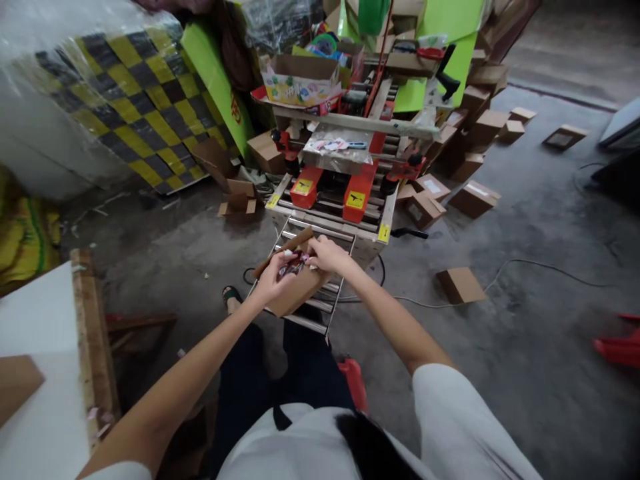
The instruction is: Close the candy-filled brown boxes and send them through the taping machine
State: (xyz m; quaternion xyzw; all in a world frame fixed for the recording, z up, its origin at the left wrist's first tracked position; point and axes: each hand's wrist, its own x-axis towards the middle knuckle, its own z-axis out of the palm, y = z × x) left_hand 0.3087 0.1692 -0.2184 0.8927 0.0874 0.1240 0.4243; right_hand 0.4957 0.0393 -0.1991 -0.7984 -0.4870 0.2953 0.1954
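Observation:
A small brown cardboard box [295,299] sits on the roller conveyor [311,323] in front of my legs, tilted in view, one flap [285,251] standing up at its far side. Small shiny wrapped pieces [295,263], purple and red, fill it; their exact kind is too small to make out. My left hand [274,278] is closed on the box's left side, fingertips reaching over the contents. Across from it, my right hand [327,256] grips the right edge with bent fingers, the tips partly hidden inside.
A box-sealing machine with red guides [356,198] stands ahead, a printed carton [301,80] on top. Cardboard boxes [474,199] lie piled on the right floor, near a cable [545,265]. At left is a white table [40,320]; a wrapped yellow-black stack [145,100] stands behind.

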